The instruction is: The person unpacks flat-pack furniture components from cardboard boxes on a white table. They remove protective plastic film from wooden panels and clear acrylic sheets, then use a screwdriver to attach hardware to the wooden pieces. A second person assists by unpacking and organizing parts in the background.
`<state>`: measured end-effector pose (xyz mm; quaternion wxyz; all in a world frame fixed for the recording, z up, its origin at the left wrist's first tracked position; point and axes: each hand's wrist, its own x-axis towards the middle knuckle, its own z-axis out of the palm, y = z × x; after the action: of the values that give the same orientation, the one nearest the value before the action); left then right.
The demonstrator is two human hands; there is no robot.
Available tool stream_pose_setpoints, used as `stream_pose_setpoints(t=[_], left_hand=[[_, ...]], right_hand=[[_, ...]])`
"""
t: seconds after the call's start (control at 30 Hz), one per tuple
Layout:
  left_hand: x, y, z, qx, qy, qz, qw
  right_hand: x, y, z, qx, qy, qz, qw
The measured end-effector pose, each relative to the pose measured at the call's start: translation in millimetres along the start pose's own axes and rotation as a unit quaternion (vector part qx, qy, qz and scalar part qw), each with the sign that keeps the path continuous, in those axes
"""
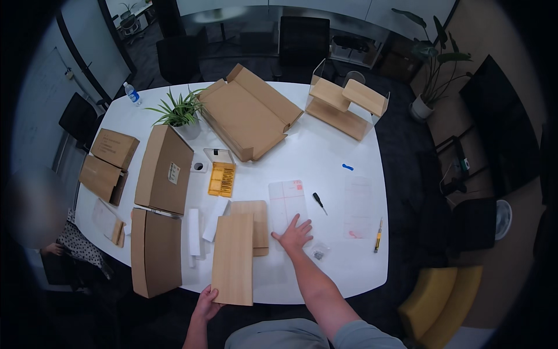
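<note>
My left hand (206, 303) grips the lower left corner of a light wooden board (232, 256), its thumb on the top face. This board partly covers a second wooden board (260, 227) with rounded corners. With fingers spread, my right hand (295, 234) rests at the lower edge of a whitish sheet (286, 200) that has crease lines and red marks. Just right of that hand lies a small clear bag (318, 252) of dark bits, perhaps hardware. Farther up is a screwdriver (319, 203) with a black handle.
Cardboard boxes (164, 168) line the left side, near rolled white pieces (194, 232) and a yellow bit case (221, 179). An open carton (253, 113), potted plant (180, 116) and wooden shelf unit (340, 107) stand far. A yellow-black tool (378, 235) lies right. A person (81, 232) sits left.
</note>
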<state>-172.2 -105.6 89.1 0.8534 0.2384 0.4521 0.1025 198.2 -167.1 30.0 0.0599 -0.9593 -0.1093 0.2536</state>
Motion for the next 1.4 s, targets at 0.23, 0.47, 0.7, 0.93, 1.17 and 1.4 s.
stream_pose_setpoints(t=[0.23, 0.47, 0.7, 0.93, 1.17, 1.4], left_hand=[[0, 4, 4, 0.032, 0.005, 0.007, 0.999], [19, 7, 18, 0.06, -0.017, 0.008, 0.998], [67, 9, 92, 0.131, -0.04, 0.008, 0.991], [152, -18, 184, 0.137, -0.077, 0.003, 0.988], [223, -49, 225, 0.11, -0.083, -0.016, 0.99], [256, -74, 233, 0.101, -0.058, -0.028, 0.993]], right_hand=[[4, 4, -2, 0.032, -0.028, -0.035, 0.998], [13, 40, -31, 0.173, -0.031, -0.199, 0.964], [30, 88, -80, 0.155, 0.026, -0.198, 0.967], [15, 201, -116, 0.349, 0.09, -0.165, 0.918], [-29, 295, -117, 0.558, 0.022, 0.016, 0.829], [-38, 326, -103, 0.709, -0.017, 0.069, 0.702]])
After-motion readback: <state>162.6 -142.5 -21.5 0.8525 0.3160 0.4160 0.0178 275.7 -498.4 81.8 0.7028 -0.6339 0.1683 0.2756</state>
